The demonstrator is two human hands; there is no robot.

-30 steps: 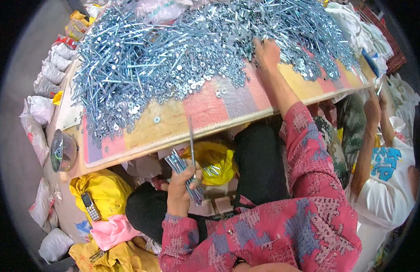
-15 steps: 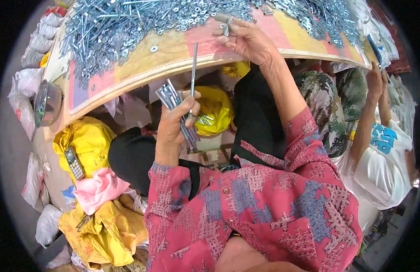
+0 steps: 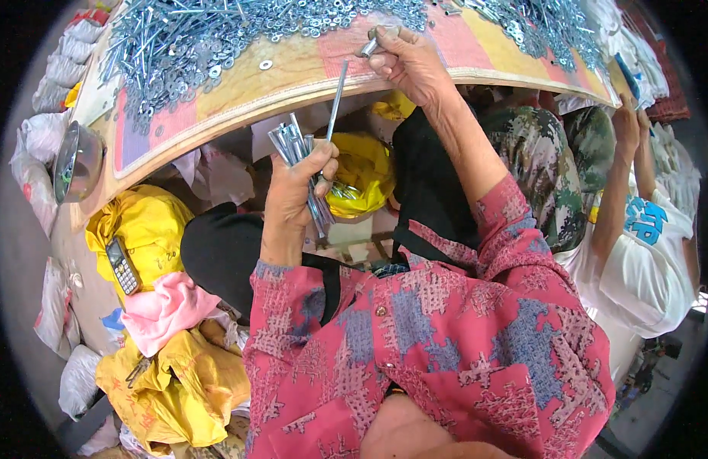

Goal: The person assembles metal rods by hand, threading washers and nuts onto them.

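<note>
Slim silver metal rods [image 3: 289, 145] are bunched in the left grip [image 3: 296, 182], one jutting above; a short silver metal cylinder [image 3: 370, 48] is pinched by the right grip [image 3: 416, 65]. Rods are best held steady.

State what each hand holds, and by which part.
The left hand grips thin, silvery metal rods around their middles, one raised rod lower down; the right hand pinches a short, silvery metal cylinder, exact spot unclear.

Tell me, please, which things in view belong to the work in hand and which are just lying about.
Likely in use:
rods in the left hand;
small metal piece in the right hand;
heap of metal parts.

Apparently just lying about:
keypad phone;
pink cloth.
</note>
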